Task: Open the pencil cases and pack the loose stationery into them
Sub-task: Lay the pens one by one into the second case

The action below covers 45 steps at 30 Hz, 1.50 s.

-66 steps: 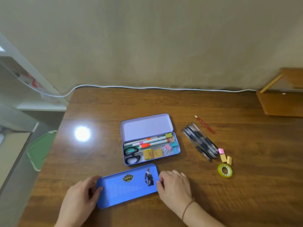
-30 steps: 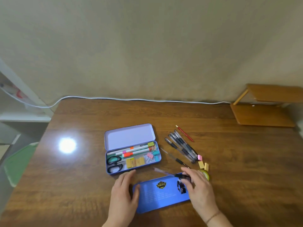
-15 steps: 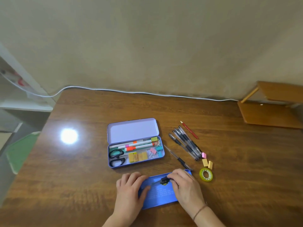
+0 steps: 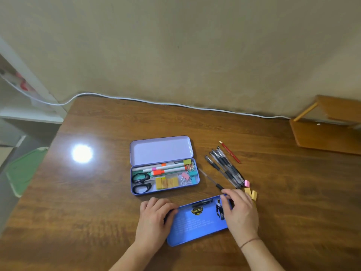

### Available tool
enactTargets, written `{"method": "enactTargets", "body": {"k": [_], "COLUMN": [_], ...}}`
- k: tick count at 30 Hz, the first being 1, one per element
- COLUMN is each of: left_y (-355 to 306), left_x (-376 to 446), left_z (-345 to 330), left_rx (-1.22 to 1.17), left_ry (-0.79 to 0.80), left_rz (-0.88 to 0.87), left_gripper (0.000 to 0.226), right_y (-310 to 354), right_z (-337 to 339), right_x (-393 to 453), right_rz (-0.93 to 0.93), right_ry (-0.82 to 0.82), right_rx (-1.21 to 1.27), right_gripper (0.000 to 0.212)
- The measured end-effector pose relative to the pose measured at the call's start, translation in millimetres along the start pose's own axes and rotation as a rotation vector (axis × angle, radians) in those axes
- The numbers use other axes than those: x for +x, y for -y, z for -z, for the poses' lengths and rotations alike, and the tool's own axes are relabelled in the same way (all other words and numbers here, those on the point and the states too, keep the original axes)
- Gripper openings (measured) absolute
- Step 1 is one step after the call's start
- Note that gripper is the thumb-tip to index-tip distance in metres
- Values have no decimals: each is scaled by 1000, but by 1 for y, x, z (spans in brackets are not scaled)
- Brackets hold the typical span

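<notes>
A closed blue pencil case (image 4: pixel 197 225) lies near the table's front edge. My left hand (image 4: pixel 154 218) grips its left end with curled fingers. My right hand (image 4: pixel 241 211) grips its right end, fingers over the far edge and thumb on the lid. A black pen (image 4: pixel 202 202) lies on the lid along the far edge. Behind it stands an open lilac pencil case (image 4: pixel 162 150) holding scissors, markers, clips and erasers. To its right lie a bundle of black pens (image 4: pixel 224 167), one single black pen (image 4: pixel 211 179), a red pencil (image 4: pixel 230 152), a pink eraser (image 4: pixel 247 183) and yellow erasers (image 4: pixel 251 193).
A white cable (image 4: pixel 175 104) runs along the wooden table's (image 4: pixel 97 202) far edge by the wall. A wooden stand (image 4: pixel 328 133) sits at the back right. The table's left edge drops off beside a white shelf (image 4: pixel 29 114).
The blue case was slid to the right. My right hand picked up a black pen, and the pen now lies on the lid. Both hands now hold the case's ends.
</notes>
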<state>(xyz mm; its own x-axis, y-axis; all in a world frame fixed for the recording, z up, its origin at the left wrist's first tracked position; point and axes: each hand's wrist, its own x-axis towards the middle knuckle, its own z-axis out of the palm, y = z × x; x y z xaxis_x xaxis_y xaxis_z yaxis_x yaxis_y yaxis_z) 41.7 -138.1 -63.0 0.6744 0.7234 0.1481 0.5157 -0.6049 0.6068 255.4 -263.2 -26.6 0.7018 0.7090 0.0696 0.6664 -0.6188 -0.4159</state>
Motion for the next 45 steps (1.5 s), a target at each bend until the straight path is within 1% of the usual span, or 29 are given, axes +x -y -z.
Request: {"method": "enactTargets", "body": {"k": [1,3,5,8,11,12,14,16,17,19,21,25,28,33,35,36,38,39,41,42,43,45], "left_y": [0,0,-1,-2,-3,-3,-2,-1,-1,-1,-1,-2,-1,-1,0,-1,0,0,-1,-2,-2,-2], "left_x": [0,0,0,1,0,0,1,0,0,-1,-1,0,0,-1,-1,-1,-1,0,0,0,0,-2], "left_z": [0,0,1,1,2,2,2,1,1,0,-1,1,1,2,2,3,3,2,3,4,4,6], "left_rx": [1,-4,-6,-16,-17,-17,-14,-13,-13,-9,-6,-11,-16,-24,-35,-39,-43,-49,-71,-83,-92,-113], "left_ry": [0,-5,-14,-22,-23,-20,-18,-18,-21,-26,-33,-45,-25,-1,4,7,8,6,-5,-18,-34,-70], "left_rz": [2,7,17,33,33,32,29,24,23,20,16,12,23,38,46,48,49,51,58,59,58,38], "left_gripper": [24,24,21,6,9,11,15,15,15,17,21,19,6,10,12,11,11,11,12,13,12,9], "right_y": [-5,-13,-16,-13,-7,-5,-6,-11,-14,-15,-10,10,22,23,19,18,17,16,17,17,17,18], "right_z": [4,8,9,11,11,13,16,22,23,24,22,11,2,7,17,22,33,36,36,32,27,16], "right_x": [6,16,23,28,25,24,20,17,16,14,18,33,39,47,47,46,36,28,12,5,-2,-15], "right_rz": [-51,-102,-75,-56,-82,-97,-144,-191,-193,-138,-84,-35,-88,-160,-112,-97,-143,-190,-286,-325,-364,-445], "right_ry": [0,80,183,238,206,182,105,22,5,76,150,268,291,256,199,140,24,5,76,126,159,176], "right_rx": [0,-49,-166,-235,-269,-244,-109,60,66,-103,-232,-194,-167,-106,-34,55,342,515,797,869,917,1002], "right_gripper": [17,24,28,24,10,4,10,3,13,32,38,43,39,11,6,8,17,24,40,47,51,45]}}
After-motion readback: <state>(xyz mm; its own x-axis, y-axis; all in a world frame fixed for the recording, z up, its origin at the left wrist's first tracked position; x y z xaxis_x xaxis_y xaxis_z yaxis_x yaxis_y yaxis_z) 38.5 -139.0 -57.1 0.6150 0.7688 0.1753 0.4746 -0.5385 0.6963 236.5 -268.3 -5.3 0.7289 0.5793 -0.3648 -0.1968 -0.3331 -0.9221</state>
